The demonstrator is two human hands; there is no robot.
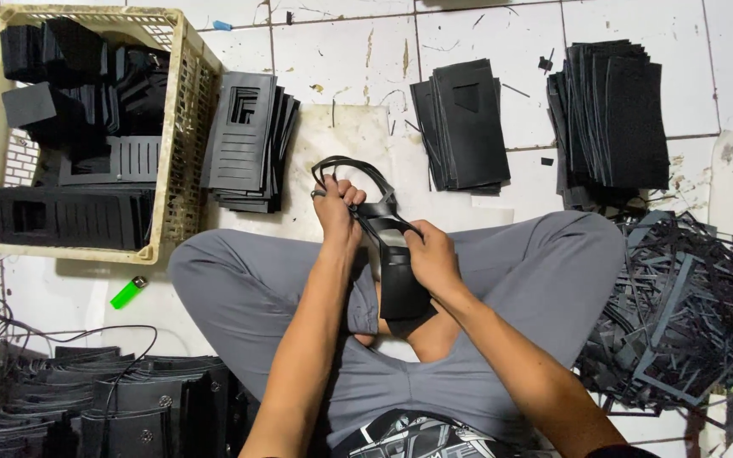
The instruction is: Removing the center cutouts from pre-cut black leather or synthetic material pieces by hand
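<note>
Between my fingers, left hand (338,206) pinching the loose black strip (351,166) and right hand (431,257) clamping the black cut-out sheet (402,284), I'd peel slowly, keeping the sheet flat.

Bright, even overhead light; soft shadows; sharp focus throughout.

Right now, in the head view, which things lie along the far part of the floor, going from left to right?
Plastic crate of black pieces → stack of slotted black panels → small stack of black sheets → tall stack of black sheets.
</note>
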